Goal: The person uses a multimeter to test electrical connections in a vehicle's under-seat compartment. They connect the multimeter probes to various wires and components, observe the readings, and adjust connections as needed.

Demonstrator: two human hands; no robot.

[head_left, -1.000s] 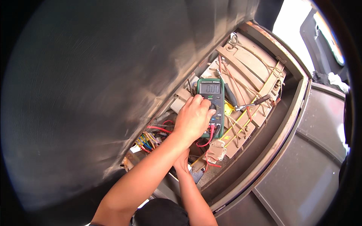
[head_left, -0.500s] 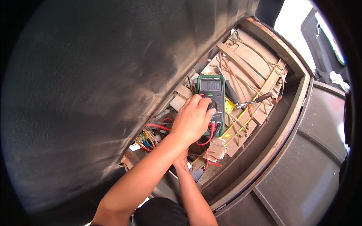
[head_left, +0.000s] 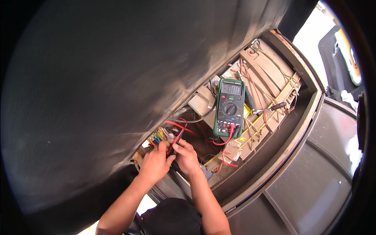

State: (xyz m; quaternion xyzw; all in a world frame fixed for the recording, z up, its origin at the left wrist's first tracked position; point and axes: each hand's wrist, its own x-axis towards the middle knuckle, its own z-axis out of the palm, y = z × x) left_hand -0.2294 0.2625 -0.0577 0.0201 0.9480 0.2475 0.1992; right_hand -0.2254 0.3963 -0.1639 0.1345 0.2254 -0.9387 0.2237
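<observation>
My right hand pinches a pair of test probes, one red and one black, between thumb and fingers. My left hand is closed at the lower end of these probes, thumb and fingers together; the probe tips are hidden between the hands. A multimeter in a green case lies face up on the batteries, beyond my hands and to the right. Its display is lit, and a red lead loops out of its lower end. Just past my left fingers sits a bundle of coloured wires.
Dusty batteries fill the metal compartment, with cables and a yellow-edged bar across them. A ratchet wrench and a dark-handled tool lie on top. The compartment's metal rim curves along the right; a black padded panel rises at the left.
My left hand has left the multimeter's dial and come down beside my right hand at the probes. The right hand, mostly hidden before, now shows. The view has shifted slightly.
</observation>
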